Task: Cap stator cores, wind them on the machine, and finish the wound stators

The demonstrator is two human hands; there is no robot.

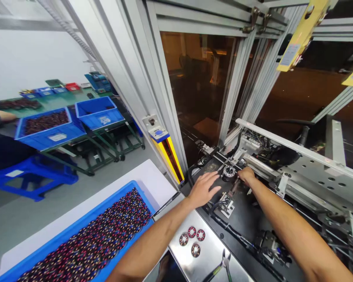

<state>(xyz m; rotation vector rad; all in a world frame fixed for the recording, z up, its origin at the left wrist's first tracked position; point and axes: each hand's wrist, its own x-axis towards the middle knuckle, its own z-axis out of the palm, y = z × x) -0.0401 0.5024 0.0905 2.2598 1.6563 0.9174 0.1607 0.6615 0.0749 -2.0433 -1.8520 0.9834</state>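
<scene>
1. Inside the machine bay, my right hand (247,175) is curled up against the round stator (229,171) seated in its fixture; can't tell if it's actually pinching it
2. Left hand (204,189) lies spread flat just beside it, looks like bracing
3. Four spare stators (192,237) sit on the steel plate (206,258) near me, blue tray (76,231) further left

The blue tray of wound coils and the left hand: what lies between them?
In the head view, between the blue tray and the left hand lie a strip of white table and the steel plate edge; the left forearm crosses above them.
</scene>
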